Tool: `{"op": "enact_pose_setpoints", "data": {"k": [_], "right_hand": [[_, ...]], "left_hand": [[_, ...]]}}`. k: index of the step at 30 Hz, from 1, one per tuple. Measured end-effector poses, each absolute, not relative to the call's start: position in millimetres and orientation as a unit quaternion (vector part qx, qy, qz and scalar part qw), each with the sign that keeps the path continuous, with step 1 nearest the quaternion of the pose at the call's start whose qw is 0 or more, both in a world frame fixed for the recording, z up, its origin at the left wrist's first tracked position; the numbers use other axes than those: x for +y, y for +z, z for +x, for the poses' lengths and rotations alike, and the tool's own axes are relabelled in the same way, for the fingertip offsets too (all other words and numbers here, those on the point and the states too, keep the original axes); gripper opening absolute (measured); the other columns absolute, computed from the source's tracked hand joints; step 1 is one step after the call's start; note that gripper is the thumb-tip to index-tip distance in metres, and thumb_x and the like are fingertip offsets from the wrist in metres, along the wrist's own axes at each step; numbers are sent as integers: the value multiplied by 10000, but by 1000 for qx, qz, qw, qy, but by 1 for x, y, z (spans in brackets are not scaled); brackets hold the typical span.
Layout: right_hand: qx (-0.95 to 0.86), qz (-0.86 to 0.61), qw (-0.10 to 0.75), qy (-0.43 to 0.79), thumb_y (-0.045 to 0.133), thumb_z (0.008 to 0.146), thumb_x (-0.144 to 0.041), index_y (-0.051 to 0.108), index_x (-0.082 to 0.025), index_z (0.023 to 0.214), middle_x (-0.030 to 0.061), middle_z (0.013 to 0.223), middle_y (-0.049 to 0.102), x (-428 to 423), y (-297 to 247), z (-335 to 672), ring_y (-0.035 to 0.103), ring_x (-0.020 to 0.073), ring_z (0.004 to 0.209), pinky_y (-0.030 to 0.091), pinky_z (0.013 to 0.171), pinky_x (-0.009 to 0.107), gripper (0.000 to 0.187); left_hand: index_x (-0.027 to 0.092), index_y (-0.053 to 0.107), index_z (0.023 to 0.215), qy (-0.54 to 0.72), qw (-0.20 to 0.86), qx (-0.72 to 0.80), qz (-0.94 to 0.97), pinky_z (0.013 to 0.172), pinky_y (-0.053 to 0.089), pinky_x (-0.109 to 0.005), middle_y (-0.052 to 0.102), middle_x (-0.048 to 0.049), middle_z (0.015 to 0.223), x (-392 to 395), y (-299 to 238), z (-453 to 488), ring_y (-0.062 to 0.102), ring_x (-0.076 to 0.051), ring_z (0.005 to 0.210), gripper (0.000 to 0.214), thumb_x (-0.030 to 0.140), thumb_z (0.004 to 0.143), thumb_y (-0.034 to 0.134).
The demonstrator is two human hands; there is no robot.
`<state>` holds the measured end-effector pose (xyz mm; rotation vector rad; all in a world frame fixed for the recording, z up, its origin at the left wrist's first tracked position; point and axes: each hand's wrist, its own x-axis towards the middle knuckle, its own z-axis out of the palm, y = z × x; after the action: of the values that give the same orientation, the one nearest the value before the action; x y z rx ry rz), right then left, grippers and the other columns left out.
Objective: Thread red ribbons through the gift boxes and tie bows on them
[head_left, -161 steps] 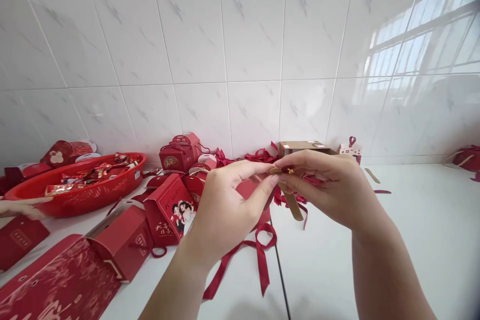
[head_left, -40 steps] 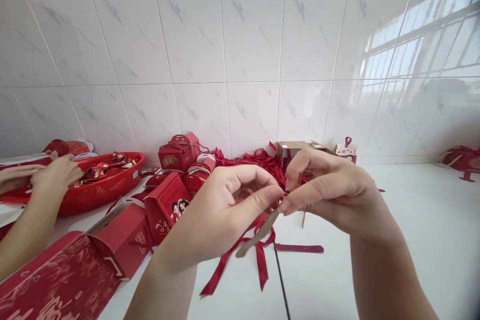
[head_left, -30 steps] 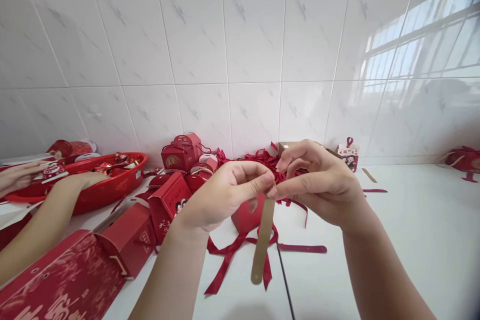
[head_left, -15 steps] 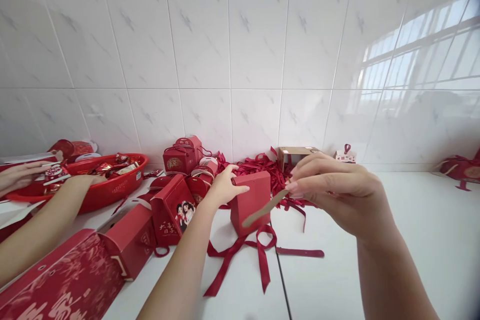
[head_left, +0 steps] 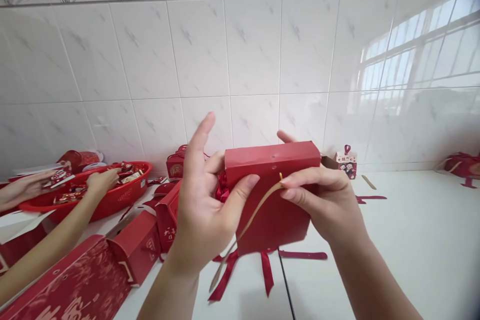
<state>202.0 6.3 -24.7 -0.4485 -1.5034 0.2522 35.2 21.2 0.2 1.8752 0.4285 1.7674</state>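
A plain red gift box (head_left: 279, 225) is held up in front of me, its ridge with small holes turned upward. My left hand (head_left: 210, 200) grips its left side, thumb on the front face and index finger raised. Between thumb and index finger, my right hand (head_left: 322, 195) pinches a tan strap (head_left: 258, 206) close to its gold-coloured tip, in front of the box. The strap's other end hangs down to the left. Below the box lies a dark red ribbon (head_left: 267, 275), partly hidden by it. A dark red strap (head_left: 303, 255) rests on the table just right of the ribbon.
At left, another person's hands (head_left: 103, 180) work at a red plastic basket (head_left: 129, 190) of wrapped sweets. Red boxes (head_left: 138, 250) line the left side of the white table (head_left: 405, 260). A small printed box (head_left: 347, 165) and another tan strap (head_left: 369, 182) lie back right.
The red box has been lifted off the table towards me, with my left hand moving along. My right hand has brought the tan strap against the box's front. The view has tilted up slightly.
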Motion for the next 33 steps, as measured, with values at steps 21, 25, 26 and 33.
{"op": "enact_pose_setpoints", "data": {"k": [21, 25, 26, 33], "right_hand": [[-630, -250, 731, -72, 727, 734, -130, 735, -311, 810, 0, 1284, 549, 1, -27, 191, 520, 273, 1176, 486, 899, 432, 196], [-643, -241, 722, -77, 720, 742, -123, 736, -311, 816, -3, 1282, 545, 5, -28, 192, 513, 268, 1191, 469, 930, 427, 203], [-644, -240, 722, -76, 718, 743, -120, 736, -311, 818, -3, 1280, 544, 5, -28, 192, 517, 267, 1187, 467, 935, 429, 206], [-656, -241, 712, -68, 708, 750, -112, 721, -284, 821, 21, 1209, 575, 2, -24, 195, 552, 242, 1135, 469, 955, 419, 186]], "left_hand": [[206, 595, 846, 693, 120, 100, 704, 583, 472, -168, 634, 43, 719, 31, -12, 53, 586, -70, 641, 38, 168, 844, 596], [203, 593, 863, 699, 66, 91, 706, 613, 479, -174, 638, 47, 710, 32, -13, 54, 601, -71, 661, 71, 136, 839, 594], [202, 594, 866, 700, 55, 88, 706, 643, 486, -179, 643, 47, 713, 33, -13, 54, 607, -73, 676, 77, 131, 838, 594], [207, 609, 879, 700, -14, 75, 710, 966, 448, -346, 679, 50, 742, 38, -16, 55, 632, -106, 726, 139, 92, 802, 615]]}}
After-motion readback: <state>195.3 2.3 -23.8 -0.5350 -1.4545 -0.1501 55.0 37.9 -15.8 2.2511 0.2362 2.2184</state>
